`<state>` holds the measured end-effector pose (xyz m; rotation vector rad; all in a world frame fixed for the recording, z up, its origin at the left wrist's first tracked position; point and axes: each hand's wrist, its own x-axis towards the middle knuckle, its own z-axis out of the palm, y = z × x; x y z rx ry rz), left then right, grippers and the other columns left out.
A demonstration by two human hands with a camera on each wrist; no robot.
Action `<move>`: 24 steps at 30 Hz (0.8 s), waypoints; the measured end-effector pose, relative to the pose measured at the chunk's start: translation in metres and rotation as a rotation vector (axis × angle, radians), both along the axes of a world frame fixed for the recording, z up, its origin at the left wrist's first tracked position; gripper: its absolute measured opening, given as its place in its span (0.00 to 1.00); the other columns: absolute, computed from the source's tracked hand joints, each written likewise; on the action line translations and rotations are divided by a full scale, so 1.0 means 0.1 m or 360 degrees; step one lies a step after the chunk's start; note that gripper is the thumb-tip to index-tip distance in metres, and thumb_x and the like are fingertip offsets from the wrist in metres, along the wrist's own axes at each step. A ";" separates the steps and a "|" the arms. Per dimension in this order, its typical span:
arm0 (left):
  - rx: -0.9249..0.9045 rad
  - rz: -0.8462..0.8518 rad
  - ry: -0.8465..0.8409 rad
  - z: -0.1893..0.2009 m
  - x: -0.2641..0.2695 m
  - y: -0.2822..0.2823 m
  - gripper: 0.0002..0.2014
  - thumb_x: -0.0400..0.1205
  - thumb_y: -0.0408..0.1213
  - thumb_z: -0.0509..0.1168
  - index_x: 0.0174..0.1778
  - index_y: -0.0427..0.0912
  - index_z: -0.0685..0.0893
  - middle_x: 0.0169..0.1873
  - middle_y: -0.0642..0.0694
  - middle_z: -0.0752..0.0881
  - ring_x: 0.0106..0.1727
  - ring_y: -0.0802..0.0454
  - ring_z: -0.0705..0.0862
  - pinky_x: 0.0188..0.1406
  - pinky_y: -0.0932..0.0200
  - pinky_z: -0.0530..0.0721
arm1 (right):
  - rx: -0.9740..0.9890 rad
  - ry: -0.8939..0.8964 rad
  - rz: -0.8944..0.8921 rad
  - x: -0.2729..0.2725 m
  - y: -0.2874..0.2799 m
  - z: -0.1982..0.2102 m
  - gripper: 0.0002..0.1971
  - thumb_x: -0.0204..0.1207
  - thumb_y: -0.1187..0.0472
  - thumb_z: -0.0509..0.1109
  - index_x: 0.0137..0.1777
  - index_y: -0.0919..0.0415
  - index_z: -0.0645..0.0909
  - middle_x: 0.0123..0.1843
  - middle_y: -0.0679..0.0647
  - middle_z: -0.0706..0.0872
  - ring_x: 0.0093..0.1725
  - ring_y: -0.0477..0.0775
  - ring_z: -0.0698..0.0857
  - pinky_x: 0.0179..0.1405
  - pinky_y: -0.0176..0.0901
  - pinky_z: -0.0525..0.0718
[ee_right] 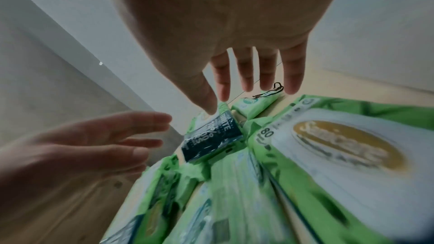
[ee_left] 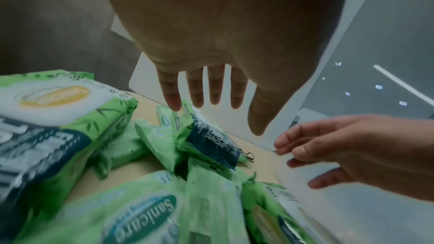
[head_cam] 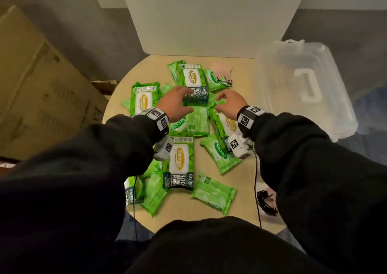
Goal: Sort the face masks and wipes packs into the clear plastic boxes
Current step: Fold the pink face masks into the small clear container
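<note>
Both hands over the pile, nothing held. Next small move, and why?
Probably lower both hands onto the big wipes pack and grip it. The left hand and right hand hover open either side of its dark end; the clear box waits on the right.

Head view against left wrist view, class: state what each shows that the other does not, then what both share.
Only the head view shows the clear plastic box, the cardboard box and black sleeves. Only the left wrist view shows the left hand from beneath, fingers straight above the packs. Both show the right hand, green wipes packs and table.
</note>
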<state>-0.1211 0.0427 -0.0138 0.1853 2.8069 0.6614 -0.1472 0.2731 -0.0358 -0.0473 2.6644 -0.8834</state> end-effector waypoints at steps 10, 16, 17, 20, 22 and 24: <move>-0.0314 -0.0331 -0.0473 -0.43 -0.64 -0.11 0.58 0.76 0.47 0.79 0.92 0.56 0.43 0.91 0.49 0.36 0.86 0.37 0.68 0.76 0.46 0.78 | 0.0456 -0.0070 -0.0062 -1.20 -0.32 -0.55 0.32 0.77 0.58 0.73 0.80 0.65 0.70 0.79 0.65 0.74 0.77 0.70 0.74 0.75 0.55 0.74; -0.0375 -0.0417 -0.0368 -0.46 -0.52 -0.21 0.54 0.78 0.44 0.73 0.92 0.57 0.42 0.91 0.49 0.36 0.65 0.37 0.84 0.57 0.43 0.89 | 0.0510 -0.0159 -0.0063 -1.47 -0.42 -0.70 0.28 0.76 0.58 0.75 0.73 0.65 0.71 0.72 0.67 0.78 0.70 0.72 0.80 0.66 0.57 0.79; -0.0364 -0.0441 -0.0381 -0.47 -0.51 -0.25 0.54 0.78 0.44 0.73 0.92 0.57 0.41 0.91 0.50 0.35 0.62 0.38 0.86 0.54 0.44 0.90 | 0.0570 -0.0151 -0.0063 -1.47 -0.44 -0.73 0.27 0.76 0.57 0.75 0.72 0.64 0.72 0.71 0.66 0.77 0.69 0.72 0.80 0.65 0.59 0.80; -0.0314 -0.0503 -0.0428 -0.51 -0.51 -0.33 0.57 0.77 0.47 0.75 0.91 0.59 0.39 0.90 0.52 0.33 0.52 0.41 0.88 0.46 0.48 0.91 | 0.0777 -0.0079 -0.0168 -1.44 -0.47 -0.72 0.20 0.79 0.58 0.71 0.70 0.58 0.78 0.71 0.61 0.78 0.71 0.69 0.79 0.69 0.63 0.77; -0.0277 -0.0514 -0.0455 -0.51 -0.55 -0.35 0.58 0.77 0.49 0.77 0.91 0.59 0.38 0.90 0.53 0.32 0.53 0.41 0.88 0.48 0.47 0.91 | 0.0751 -0.0033 -0.0241 -1.41 -0.45 -0.68 0.13 0.80 0.60 0.68 0.63 0.55 0.84 0.66 0.60 0.85 0.68 0.68 0.82 0.71 0.62 0.75; -0.0216 -0.0496 -0.0470 -0.52 -0.59 -0.37 0.57 0.77 0.51 0.77 0.92 0.58 0.42 0.90 0.54 0.34 0.62 0.41 0.87 0.54 0.45 0.91 | 0.0582 0.0007 -0.0335 -1.35 -0.43 -0.61 0.10 0.79 0.62 0.68 0.56 0.54 0.88 0.62 0.58 0.89 0.64 0.68 0.85 0.69 0.58 0.79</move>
